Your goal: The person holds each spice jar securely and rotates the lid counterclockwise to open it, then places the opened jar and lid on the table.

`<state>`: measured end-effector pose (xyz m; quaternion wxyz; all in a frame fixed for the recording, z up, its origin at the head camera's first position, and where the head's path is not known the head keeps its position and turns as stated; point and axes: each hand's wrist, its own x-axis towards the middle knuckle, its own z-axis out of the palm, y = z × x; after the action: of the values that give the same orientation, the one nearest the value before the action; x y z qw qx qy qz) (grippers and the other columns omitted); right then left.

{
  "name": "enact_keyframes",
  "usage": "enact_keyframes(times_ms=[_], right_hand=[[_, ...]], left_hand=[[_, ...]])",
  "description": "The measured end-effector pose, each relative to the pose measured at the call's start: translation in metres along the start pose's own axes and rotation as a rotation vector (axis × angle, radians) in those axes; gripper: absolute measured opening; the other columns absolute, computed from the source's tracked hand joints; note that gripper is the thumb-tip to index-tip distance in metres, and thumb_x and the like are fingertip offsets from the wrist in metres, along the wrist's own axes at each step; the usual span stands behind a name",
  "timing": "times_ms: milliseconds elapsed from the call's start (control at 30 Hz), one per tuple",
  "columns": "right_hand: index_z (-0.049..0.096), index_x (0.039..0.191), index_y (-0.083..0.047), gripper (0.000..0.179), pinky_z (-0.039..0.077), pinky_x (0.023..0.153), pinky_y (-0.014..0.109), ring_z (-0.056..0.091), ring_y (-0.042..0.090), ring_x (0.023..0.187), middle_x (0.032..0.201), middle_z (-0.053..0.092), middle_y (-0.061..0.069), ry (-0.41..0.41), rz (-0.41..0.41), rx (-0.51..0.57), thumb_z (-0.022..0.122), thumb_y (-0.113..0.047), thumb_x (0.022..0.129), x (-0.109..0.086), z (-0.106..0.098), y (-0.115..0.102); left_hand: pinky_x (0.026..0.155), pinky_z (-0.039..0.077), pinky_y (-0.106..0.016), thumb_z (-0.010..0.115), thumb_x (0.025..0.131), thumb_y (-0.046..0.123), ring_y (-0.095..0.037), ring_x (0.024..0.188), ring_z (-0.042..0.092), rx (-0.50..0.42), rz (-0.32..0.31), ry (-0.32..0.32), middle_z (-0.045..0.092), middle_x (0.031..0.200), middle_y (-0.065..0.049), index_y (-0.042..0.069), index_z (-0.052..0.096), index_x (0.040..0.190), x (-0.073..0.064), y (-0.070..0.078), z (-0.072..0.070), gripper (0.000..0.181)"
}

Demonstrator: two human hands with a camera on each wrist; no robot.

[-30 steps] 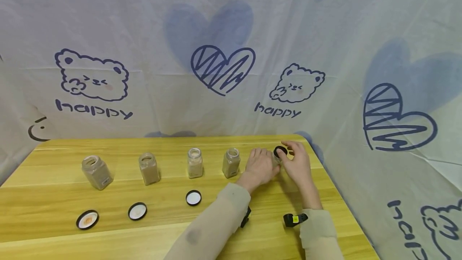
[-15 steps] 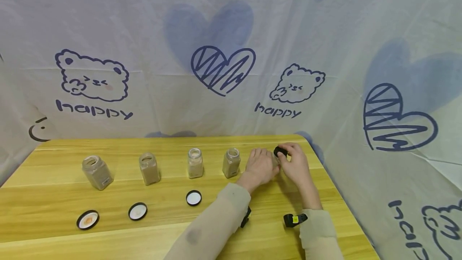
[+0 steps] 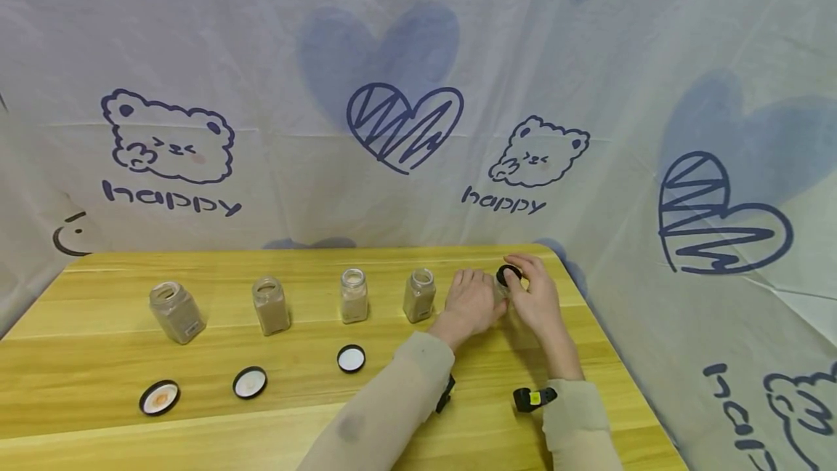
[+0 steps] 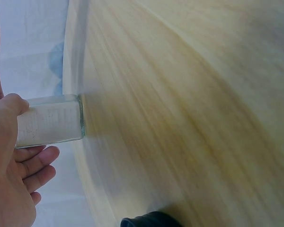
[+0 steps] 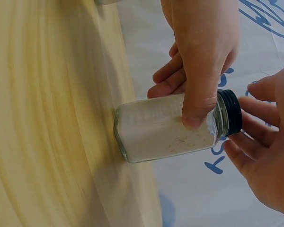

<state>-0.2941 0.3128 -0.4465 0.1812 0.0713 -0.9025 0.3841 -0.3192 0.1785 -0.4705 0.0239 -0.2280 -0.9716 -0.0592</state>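
At the table's right end my left hand (image 3: 469, 302) grips a square glass jar (image 5: 163, 127) of pale powder, with the thumb along its side near the neck. The jar stands upright, mostly hidden behind the hands in the head view. A black screw lid (image 5: 232, 112) sits on its mouth. My right hand (image 3: 538, 302) has its thumb on the lid, and its curved fingers (image 5: 258, 124) reach around the lid's edge. In the left wrist view the jar's lower part (image 4: 52, 120) shows past my left thumb.
Several lidless jars of powder stand in a row to the left, the nearest jar (image 3: 419, 296) just beside my left hand. In front lie three upturned black lids, including a white-lined one (image 3: 351, 359). A printed cloth (image 3: 288, 166) hangs behind the wooden table (image 3: 314, 413).
My right fingers closed over the lid half a second ago and have since turned and spread a little, showing more of its top. My left hand and the other jars stay put.
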Motion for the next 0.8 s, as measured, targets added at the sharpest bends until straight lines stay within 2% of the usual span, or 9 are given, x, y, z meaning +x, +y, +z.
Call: enact_keyframes(times_ms=[167, 400, 567, 800], right_hand=[[0.066, 0.131, 0.004, 0.035, 0.049, 0.103, 0.056, 0.056, 0.042, 0.122, 0.135, 0.055, 0.023, 0.062, 0.042, -0.016, 0.068, -0.013, 0.101, -0.0005, 0.0014, -0.0003], [0.069, 0.125, 0.006, 0.032, 0.052, 0.101, 0.053, 0.059, 0.04, 0.117, 0.127, 0.06, 0.022, 0.06, 0.04, -0.034, 0.072, -0.011, 0.098, -0.0004, 0.0025, 0.0008], [0.069, 0.127, 0.007, 0.031, 0.051, 0.103, 0.054, 0.058, 0.041, 0.123, 0.13, 0.06, 0.022, 0.045, 0.027, -0.034, 0.066, -0.005, 0.098, 0.0005, 0.0025, -0.0004], [0.066, 0.133, 0.003, 0.036, 0.043, 0.11, 0.057, 0.053, 0.043, 0.132, 0.138, 0.058, 0.021, -0.028, 0.001, -0.048, 0.049, 0.002, 0.102, 0.0003, 0.0009, -0.002]], left_hand=[[0.118, 0.032, -0.038, 0.047, 0.105, 0.061, -0.021, 0.131, 0.049, -0.003, 0.0, 0.006, 0.059, 0.137, -0.002, 0.012, 0.056, 0.143, -0.0003, -0.0003, -0.0005, 0.063], [0.118, 0.032, -0.037, 0.048, 0.105, 0.06, -0.021, 0.131, 0.048, 0.002, -0.004, -0.006, 0.059, 0.136, -0.002, 0.012, 0.056, 0.144, 0.0011, -0.0005, -0.0017, 0.062], [0.118, 0.032, -0.038, 0.046, 0.105, 0.061, -0.021, 0.131, 0.048, 0.012, 0.002, -0.01, 0.058, 0.137, -0.002, 0.012, 0.055, 0.145, 0.0006, -0.0001, -0.0023, 0.064], [0.116, 0.033, -0.037, 0.044, 0.105, 0.063, -0.021, 0.129, 0.049, 0.035, -0.005, 0.004, 0.059, 0.136, -0.002, 0.011, 0.056, 0.144, -0.0007, 0.0011, -0.0031, 0.066]])
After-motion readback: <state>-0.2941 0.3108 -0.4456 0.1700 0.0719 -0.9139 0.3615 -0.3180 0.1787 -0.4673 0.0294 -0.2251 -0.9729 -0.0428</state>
